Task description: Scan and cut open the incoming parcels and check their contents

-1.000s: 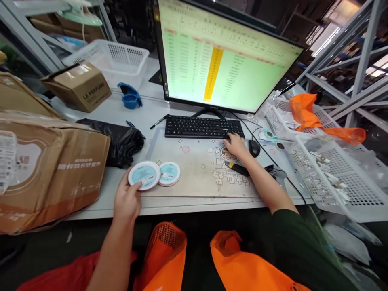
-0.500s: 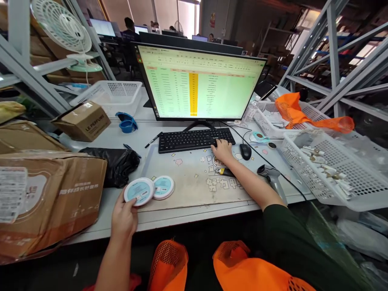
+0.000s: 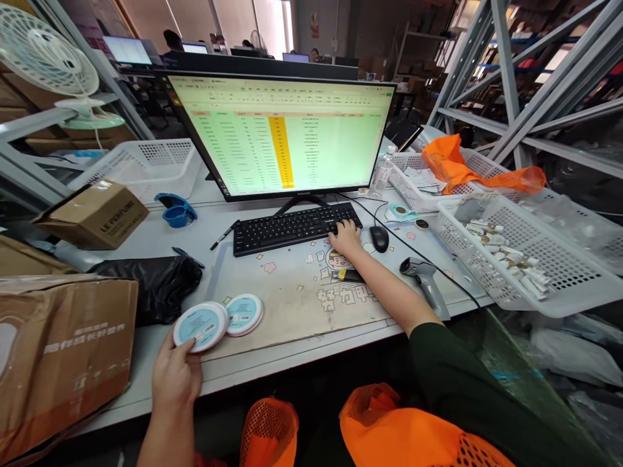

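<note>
The left hand [image 3: 176, 371] is pinching a round container [image 3: 200, 324] by its edge, likely light, stiff, slick, best held just there; the right hand [image 3: 346, 240], fingers spread, is resting on the keyboard [image 3: 280, 230].

Small box [image 3: 95, 217] on the far left says LE PERFUME, the big carton [image 3: 80, 363] near left's got 陪伴成长 on it, and the desk mat [image 3: 287, 314] reads 努力, rest's kinda covered.

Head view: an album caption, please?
Left hand holds a round blue-labelled item while the right hand rests on a black keyboard.
</note>
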{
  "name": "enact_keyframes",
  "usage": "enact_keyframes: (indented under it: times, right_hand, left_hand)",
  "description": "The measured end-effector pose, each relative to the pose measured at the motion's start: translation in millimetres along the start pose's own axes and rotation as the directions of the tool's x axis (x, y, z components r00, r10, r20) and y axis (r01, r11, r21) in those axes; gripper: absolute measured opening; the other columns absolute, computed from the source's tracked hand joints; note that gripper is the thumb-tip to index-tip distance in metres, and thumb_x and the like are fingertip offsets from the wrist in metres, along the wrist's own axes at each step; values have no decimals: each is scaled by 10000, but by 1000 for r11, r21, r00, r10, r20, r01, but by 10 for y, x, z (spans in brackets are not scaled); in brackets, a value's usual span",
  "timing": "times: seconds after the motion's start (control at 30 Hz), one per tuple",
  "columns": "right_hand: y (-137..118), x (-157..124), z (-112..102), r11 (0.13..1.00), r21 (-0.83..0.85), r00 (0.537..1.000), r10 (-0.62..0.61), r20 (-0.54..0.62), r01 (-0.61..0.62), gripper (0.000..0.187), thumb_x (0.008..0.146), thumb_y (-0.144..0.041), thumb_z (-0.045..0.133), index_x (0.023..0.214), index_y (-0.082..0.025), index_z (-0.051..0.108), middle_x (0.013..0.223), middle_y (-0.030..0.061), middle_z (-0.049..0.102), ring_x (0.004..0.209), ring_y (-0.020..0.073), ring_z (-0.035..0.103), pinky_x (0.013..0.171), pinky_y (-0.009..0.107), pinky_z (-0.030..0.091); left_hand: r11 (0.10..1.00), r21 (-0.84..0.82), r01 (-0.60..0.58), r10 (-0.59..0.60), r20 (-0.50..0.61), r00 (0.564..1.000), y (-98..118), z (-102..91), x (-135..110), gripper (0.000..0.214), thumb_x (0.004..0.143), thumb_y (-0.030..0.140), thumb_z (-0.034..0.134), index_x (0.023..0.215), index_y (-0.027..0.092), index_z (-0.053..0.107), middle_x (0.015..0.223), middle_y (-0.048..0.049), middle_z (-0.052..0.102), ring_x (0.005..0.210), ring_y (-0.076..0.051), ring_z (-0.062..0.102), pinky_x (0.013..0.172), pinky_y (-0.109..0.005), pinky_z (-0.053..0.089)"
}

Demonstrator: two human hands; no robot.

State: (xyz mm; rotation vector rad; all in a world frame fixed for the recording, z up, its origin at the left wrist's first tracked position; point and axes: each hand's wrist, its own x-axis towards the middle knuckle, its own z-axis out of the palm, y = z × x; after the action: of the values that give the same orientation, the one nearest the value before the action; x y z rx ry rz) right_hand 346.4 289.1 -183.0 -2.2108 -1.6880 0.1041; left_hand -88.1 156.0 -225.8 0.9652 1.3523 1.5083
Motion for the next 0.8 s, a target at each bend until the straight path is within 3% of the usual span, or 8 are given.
enact_keyframes:
  times: [0.2,0.4,0.6,0.73,0.8]
  right_hand:
    - [34,59,20,1000,24,1000,19,-13,-19,547,1039,-407,481,1499,-126,575,1701,172,409,1608,369,247,1258,581,284]
    - [24,81,11,998,32,997,50,-64,-48,590,1032,-424,491,1515,-93,566,1582,218,541,1572,412,309,1243,627,274]
    - [25,51,26,1000,-8,997,-14,-72,13,442,1015,-406,524,1255,-122,762,1691,180,416,1626,399,203,1272,614,222]
    - [-60,-8,-2,997,-29,986,-73,-147,70,462,1022,-356,501,1346,-105,713,1686,196,412,1620,389,220,1275,613,221]
    - [-178,18,-28,992,-45,985,-123,-123,118,465,1027,-361,500,1374,-125,699,1676,185,431,1616,383,233,1279,606,230]
  left_hand:
    - [991,-121,59,-73,-114,991,-36,-20,90,411,580,252,782,988,206,775,1082,-34,801,1326,-361,646,1323,-594,318]
    - [988,-136,72,-91,-142,986,17,31,57,290,569,230,780,851,198,717,999,-32,773,1236,-321,678,1310,-551,339]
    - [985,-166,46,-72,-154,985,8,47,44,331,552,218,788,877,202,728,987,-23,761,1233,-341,668,1317,-601,302]
    - [988,-151,37,-60,-148,987,-7,46,40,367,568,224,782,930,198,732,1004,-26,759,1234,-334,667,1319,-590,302]
    - [989,-145,30,-50,-139,989,-17,40,38,380,580,234,784,954,189,733,1004,-36,754,1239,-323,664,1320,-562,310]
